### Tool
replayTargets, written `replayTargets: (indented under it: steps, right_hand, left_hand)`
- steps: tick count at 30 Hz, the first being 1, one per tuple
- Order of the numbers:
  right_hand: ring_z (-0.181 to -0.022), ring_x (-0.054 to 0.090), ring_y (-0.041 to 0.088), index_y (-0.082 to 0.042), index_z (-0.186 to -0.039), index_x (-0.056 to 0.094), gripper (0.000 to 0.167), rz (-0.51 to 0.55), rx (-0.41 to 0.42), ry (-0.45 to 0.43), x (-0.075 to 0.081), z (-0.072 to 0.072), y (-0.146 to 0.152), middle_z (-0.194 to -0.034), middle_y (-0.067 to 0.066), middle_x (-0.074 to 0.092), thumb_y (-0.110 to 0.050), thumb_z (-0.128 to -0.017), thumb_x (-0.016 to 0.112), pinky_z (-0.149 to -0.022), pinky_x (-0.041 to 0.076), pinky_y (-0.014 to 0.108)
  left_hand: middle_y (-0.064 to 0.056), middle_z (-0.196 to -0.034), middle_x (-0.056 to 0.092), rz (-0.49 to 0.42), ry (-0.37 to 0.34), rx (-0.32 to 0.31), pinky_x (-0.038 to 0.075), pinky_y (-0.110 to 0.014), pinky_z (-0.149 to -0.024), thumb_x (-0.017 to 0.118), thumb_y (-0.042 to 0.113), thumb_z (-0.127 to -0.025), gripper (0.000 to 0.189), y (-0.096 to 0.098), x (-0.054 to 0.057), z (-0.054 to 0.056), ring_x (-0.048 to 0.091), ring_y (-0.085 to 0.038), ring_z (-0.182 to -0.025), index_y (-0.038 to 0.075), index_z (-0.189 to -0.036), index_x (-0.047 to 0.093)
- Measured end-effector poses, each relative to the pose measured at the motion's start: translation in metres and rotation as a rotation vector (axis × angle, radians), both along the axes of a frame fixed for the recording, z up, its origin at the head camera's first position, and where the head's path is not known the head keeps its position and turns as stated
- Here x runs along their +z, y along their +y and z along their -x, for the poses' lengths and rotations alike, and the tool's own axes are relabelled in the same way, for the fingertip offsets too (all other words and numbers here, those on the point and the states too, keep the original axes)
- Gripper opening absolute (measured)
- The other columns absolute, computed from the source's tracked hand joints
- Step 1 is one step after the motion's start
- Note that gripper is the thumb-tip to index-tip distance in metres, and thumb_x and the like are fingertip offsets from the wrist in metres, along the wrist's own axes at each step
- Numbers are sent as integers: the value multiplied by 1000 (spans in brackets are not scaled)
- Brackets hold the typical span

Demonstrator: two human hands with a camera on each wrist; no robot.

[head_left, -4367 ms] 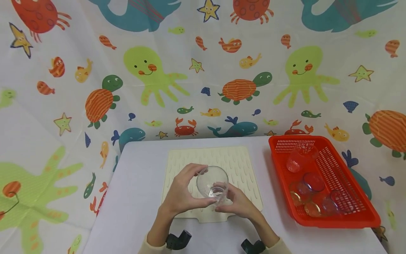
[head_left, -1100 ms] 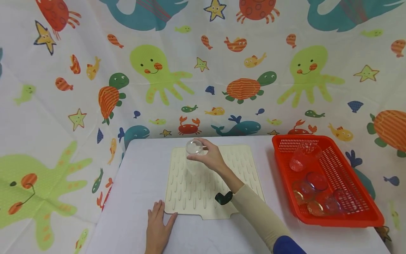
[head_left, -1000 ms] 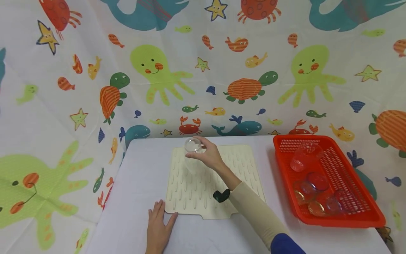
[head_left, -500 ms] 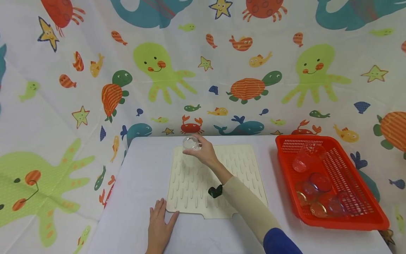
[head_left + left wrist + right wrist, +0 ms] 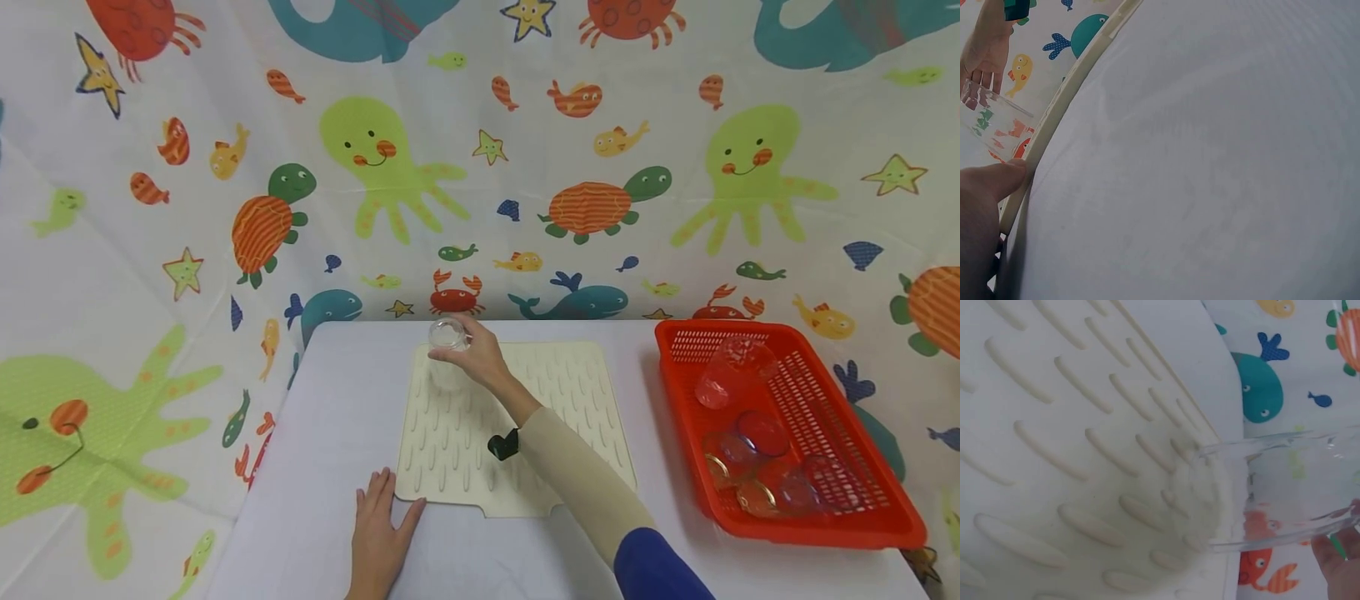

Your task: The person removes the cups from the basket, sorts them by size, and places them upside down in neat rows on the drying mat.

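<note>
A clear drinking glass [image 5: 447, 335] stands mouth down at the back left corner of a cream ridged drying mat [image 5: 517, 450]. My right hand [image 5: 480, 354] grips it near its base, with thumb and fingers on opposite sides. In the right wrist view the rim of the glass [image 5: 1272, 494] meets the mat, and the fingers [image 5: 1341, 556] hold the far end. My left hand [image 5: 378, 533] lies flat on the table at the mat's front left corner. In the left wrist view its thumb [image 5: 997, 178] touches the mat's edge.
At the right of the white-covered table [image 5: 330, 417] stands a red plastic basket [image 5: 817, 532]. Several glasses lie in it, among them a tall tumbler [image 5: 731, 375]. Behind the table hangs a curtain [image 5: 517, 192] printed with sea animals.
Both hands held the glass mouth up over the mat. Now it is upside down at the mat's back left, in my right hand alone. My left hand has moved down to the table.
</note>
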State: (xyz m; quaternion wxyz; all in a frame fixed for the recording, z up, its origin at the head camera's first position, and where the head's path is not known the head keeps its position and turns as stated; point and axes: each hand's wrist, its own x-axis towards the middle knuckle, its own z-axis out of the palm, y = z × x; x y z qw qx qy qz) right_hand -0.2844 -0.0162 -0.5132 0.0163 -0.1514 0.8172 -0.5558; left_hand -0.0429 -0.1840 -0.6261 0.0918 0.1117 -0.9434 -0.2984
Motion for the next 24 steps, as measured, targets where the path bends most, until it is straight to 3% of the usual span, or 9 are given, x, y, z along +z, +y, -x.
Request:
replayTargets:
  steps: [7, 24]
  right_hand:
    - [-130, 56, 27, -18, -144, 51, 79, -42, -10, -20, -5, 2, -4, -144, 5, 58, -41, -78, 86, -108, 54, 48]
    - [-129, 57, 26, -21, -142, 53, 73, -58, -24, -22, -8, 7, -6, -142, 6, 59, -41, -80, 84, -108, 54, 47]
  left_hand:
    - [-23, -149, 49, 10, 41, 1, 18, -53, -129, 79, 37, -85, 76, 0, -4, -1, 37, -41, -146, -8, -139, 52]
    - [-22, -148, 51, 24, 61, 14, 17, -49, -130, 81, 38, -83, 77, 2, -5, -1, 40, -40, -144, -7, -138, 54]
